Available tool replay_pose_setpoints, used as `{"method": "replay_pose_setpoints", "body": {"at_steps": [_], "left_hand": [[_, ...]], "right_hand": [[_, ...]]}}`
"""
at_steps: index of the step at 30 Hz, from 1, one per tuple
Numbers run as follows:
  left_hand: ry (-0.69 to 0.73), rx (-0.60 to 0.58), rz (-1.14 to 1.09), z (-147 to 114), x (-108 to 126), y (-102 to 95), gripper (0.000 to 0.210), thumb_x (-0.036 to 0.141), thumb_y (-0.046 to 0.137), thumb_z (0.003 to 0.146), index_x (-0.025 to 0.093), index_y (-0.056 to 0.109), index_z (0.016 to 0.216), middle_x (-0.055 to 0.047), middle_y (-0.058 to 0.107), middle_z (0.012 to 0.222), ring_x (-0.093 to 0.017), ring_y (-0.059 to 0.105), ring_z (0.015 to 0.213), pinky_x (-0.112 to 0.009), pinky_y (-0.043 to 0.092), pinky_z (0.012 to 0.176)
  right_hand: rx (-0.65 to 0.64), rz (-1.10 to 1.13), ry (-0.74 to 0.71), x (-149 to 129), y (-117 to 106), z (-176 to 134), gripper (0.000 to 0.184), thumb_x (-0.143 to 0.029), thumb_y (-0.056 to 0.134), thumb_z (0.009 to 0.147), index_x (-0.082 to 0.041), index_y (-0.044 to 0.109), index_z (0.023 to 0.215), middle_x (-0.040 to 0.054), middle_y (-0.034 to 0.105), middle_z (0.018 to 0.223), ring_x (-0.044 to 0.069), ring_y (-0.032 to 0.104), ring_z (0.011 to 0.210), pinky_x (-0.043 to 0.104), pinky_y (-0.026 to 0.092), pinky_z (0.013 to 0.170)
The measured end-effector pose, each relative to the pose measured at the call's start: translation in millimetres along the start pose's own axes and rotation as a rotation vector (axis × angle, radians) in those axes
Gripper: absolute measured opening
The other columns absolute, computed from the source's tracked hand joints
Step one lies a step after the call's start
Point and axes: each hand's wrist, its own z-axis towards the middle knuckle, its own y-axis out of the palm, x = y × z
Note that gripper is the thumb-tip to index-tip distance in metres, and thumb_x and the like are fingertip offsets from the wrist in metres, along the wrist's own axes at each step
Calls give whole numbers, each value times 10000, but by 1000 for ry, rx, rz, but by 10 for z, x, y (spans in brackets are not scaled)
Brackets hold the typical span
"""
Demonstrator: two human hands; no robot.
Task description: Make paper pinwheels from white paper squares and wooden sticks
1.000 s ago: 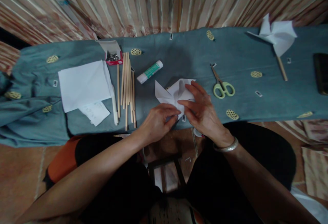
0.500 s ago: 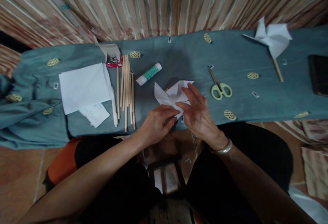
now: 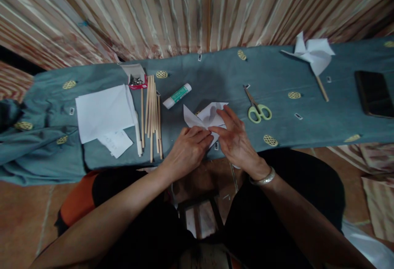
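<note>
A white paper pinwheel (image 3: 212,114) lies near the front edge of the cloth-covered table, its blades partly folded up. My left hand (image 3: 191,146) has its fingers bent together over the near left part of the paper, gripping it close to the middle. From the right, my right hand (image 3: 235,137) pinches the pinwheel, with thumb at the centre and fingers on the right blade. Both hands cover the lower blades. Just beyond lies a glue stick (image 3: 177,96). To the right of the paper are green-handled scissors (image 3: 258,111).
Left of my hands lie several wooden sticks (image 3: 151,109), a white pen (image 3: 138,137), white paper sheets (image 3: 104,111) and an open red box of metal pins (image 3: 137,81). A finished-looking pinwheel on a stick (image 3: 317,55) and a dark phone (image 3: 374,93) lie at the right.
My left hand has moved farther over the pinwheel's middle, its fingers closing in beside my right thumb. My right hand keeps hold of the right blade. The whole view has shifted slightly.
</note>
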Motion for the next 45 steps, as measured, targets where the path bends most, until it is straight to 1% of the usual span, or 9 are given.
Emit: {"method": "replay_pose_setpoints", "body": {"at_steps": [12,16,20,24,31,35,39,42,45], "left_hand": [[20,20,15,9,-1,-3,243,159,442,949,139,612,1121,-84,693,1118,-239,539,1046,-378,381,821],[18,6,25,13,1,-9,237,161,460,941,143,614,1120,-84,692,1115,-240,537,1042,-379,383,815],[22,1,17,20,11,-27,213,155,471,933,140,631,1074,-84,691,1094,-233,537,1020,-375,386,809],[19,-4,23,27,14,-30,202,156,472,934,136,636,1051,-83,696,1060,-232,541,996,-374,383,798],[25,6,41,32,13,-26,226,158,451,948,132,626,1088,-85,694,1088,-236,541,1026,-381,383,826],[21,13,42,33,13,-33,220,176,441,962,136,628,1070,-80,701,1063,-226,546,998,-375,387,824],[16,9,43,39,10,-42,203,171,470,951,130,622,1078,-81,703,1059,-229,547,1007,-379,387,834],[8,-2,41,47,11,-52,193,157,488,938,133,625,1071,-79,704,1054,-230,548,1016,-379,384,855],[5,-10,34,52,11,-58,196,156,484,939,141,629,1069,-77,706,1050,-231,549,1019,-377,382,863]], "right_hand": [[18,-25,4,-24,4,-7,323,-175,394,944,-237,636,1148,65,367,1521,276,203,1471,537,340,1109],[19,-74,-27,-61,-4,17,312,-180,378,948,-221,632,1124,91,378,1510,291,217,1464,547,364,1069],[14,-105,-29,-116,10,32,333,-128,397,918,-245,624,1132,59,382,1517,281,199,1474,527,340,1083],[4,-101,-8,-133,35,51,357,-87,404,900,-242,644,1114,50,394,1515,272,193,1479,502,312,1109],[2,-67,13,-73,53,72,306,-140,421,924,-227,681,1062,74,424,1500,284,217,1468,524,327,1099],[10,-28,34,-56,58,43,359,-114,400,913,-224,678,1112,94,429,1495,298,214,1465,567,333,1088],[47,31,40,-20,44,27,402,-92,394,886,-236,675,1136,67,409,1507,278,208,1467,558,335,1104],[66,46,44,-6,17,39,385,-125,411,889,-225,670,1155,74,407,1504,281,229,1460,531,338,1113],[47,6,48,-15,-1,48,365,-134,420,888,-224,674,1134,78,411,1501,293,235,1458,533,327,1113]]}}
